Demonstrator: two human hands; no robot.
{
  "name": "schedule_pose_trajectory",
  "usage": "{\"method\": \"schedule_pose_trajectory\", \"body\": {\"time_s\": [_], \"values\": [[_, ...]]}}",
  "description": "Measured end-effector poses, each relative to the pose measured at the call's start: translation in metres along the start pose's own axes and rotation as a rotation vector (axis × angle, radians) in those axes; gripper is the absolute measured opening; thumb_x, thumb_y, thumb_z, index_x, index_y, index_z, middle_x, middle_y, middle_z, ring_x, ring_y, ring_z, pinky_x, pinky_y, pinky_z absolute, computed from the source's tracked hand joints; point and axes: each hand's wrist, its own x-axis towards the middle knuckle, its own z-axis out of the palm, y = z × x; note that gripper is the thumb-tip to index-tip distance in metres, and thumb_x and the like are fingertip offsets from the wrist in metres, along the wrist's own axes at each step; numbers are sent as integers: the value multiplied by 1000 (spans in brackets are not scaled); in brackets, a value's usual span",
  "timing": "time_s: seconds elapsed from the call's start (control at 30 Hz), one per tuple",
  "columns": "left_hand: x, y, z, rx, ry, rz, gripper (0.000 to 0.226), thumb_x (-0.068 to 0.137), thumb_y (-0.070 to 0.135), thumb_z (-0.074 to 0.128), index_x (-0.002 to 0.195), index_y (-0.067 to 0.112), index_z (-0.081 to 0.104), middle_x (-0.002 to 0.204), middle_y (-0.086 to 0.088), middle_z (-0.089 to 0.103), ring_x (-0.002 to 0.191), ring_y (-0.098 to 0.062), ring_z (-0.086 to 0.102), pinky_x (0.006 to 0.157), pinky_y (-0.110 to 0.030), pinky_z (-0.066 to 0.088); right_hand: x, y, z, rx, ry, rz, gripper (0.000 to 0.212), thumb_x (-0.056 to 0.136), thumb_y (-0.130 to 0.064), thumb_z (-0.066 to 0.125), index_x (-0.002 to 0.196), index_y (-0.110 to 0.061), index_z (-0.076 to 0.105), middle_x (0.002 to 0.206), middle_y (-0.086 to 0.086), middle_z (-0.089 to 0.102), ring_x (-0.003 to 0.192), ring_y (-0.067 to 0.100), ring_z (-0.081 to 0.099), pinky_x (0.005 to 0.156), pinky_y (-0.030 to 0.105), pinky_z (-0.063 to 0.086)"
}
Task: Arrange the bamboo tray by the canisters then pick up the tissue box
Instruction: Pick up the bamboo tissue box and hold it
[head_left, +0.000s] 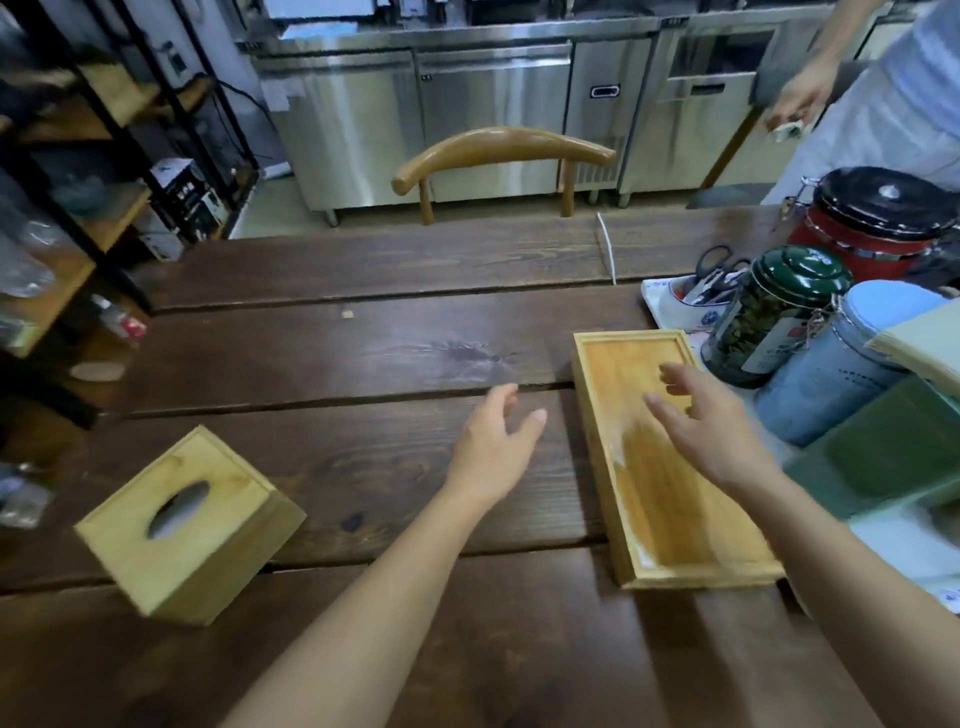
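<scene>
Left fingers (511, 402): loosely curled and spread, holding nothing; the left hand (491, 452) is above the bare wooden table (322, 358), just left of the tray.
Right fingers (675, 382): spread apart, gripping nothing; the right hand (711, 431) is over the tray's middle, and I cannot tell whether it touches the wood.
Bamboo tray (660, 499): shallow rectangle with a raised rim, lying flat, long side running away from the viewer, far end close to the canisters; nothing lies in it.
Tissue box (189, 525): wooden, with an oval slot on top, sitting turned at an angle at the table's near left, well apart from both hands; its contents are hidden.
Green-lidded canister (769, 317): clear wall showing dark leaves inside, just right of the tray's far corner.
Blue canister (836, 364): pale lid, string tied at the neck, opaque, touching the green-lidded one.
Red canister (872, 223): black clamp lid, farther back.
White tray (670, 301): behind the green-lidded canister, holding scissors (714, 262).
Green boxes (883, 447): blurred, at the right edge.
Wooden chair (498, 156): at the table's far side.
Another person's hand (795, 104): top right, holding a small object.
</scene>
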Motion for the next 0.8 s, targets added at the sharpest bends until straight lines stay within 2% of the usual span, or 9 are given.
{"method": "schedule_pose_trajectory", "body": {"time_s": [0.13, 0.23, 0.33, 0.4, 0.5, 0.63, 0.67, 0.73, 0.8], "values": [[-27, -5, -87, 265, 245, 61, 43, 90, 36, 55, 128, 15, 51, 129, -6, 59, 120, -22, 53, 101, -35, 41, 6, -66, 41, 72, -111, -133, 41, 87, -24, 57, 123, -6, 49, 119, 16, 61, 103, 23, 57, 84, 30, 43], [-52, -22, -146, 400, 472, 60, 39, 90, 31, 54, 125, 12, 53, 127, -8, 59, 119, -26, 53, 99, -35, 39, 1, -115, 78, 138, -230, -173, 46, 87, -27, 58, 127, -8, 47, 124, 16, 59, 109, 25, 57, 90, 31, 42], [-78, -53, -196, 462, 661, -68, 46, 92, 32, 50, 134, 13, 45, 138, -7, 49, 127, -25, 44, 104, -38, 34, -11, -161, 121, 147, -398, -204, 50, 88, -34, 54, 131, -13, 43, 131, 12, 54, 114, 24, 54, 89, 29, 40], [-93, -78, -218, 461, 723, -209, 56, 92, 34, 49, 141, 13, 33, 148, -10, 37, 135, -28, 33, 109, -42, 29, -23, -189, 150, 158, -499, -214, 54, 88, -37, 53, 135, -15, 37, 137, 10, 49, 120, 23, 50, 94, 31, 40], [-113, -110, -230, 258, 737, -399, 76, 89, 37, 55, 148, 12, 13, 157, -13, 19, 143, -31, 19, 114, -46, 23, -43, -220, 186, 163, -592, -197, 63, 88, -38, 53, 141, -15, 28, 145, 10, 40, 129, 24, 42, 104, 36, 35], [-130, -138, -225, -220, 627, -528, 91, 84, 43, 61, 149, 14, 4, 157, -12, 19, 141, -30, 24, 110, -43, 29, -63, -242, 217, 255, -686, -115, 65, 88, -37, 52, 142, -15, 23, 147, 9, 37, 129, 24, 39, 99, 32, 34], [-133, -142, -222, -314, 602, -544, 91, 84, 46, 61, 149, 15, 6, 155, -11, 25, 137, -28, 31, 106, -41, 33, -66, -244, 221, 253, -700, -106, 64, 89, -38, 52, 141, -15, 24, 145, 8, 39, 128, 24, 40, 95, 32, 35], [-136, -144, -216, -448, 566, -547, 80, 85, 48, 57, 148, 18, 17, 144, -7, 42, 112, -17, 47, 86, -31, 41, -71, -247, 228, 223, -697, -107, 60, 88, -40, 51, 139, -15, 29, 140, 8, 44, 122, 24, 44, 87, 30, 34], [-135, -145, -210, -543, 556, -519, 67, 88, 43, 55, 145, 24, 25, 126, 1, 50, 88, -6, 48, 67, -23, 39, -75, -249, 230, 218, -664, -98, 55, 87, -39, 53, 133, -13, 37, 133, 8, 50, 111, 22, 48, 83, 30, 36]]}}
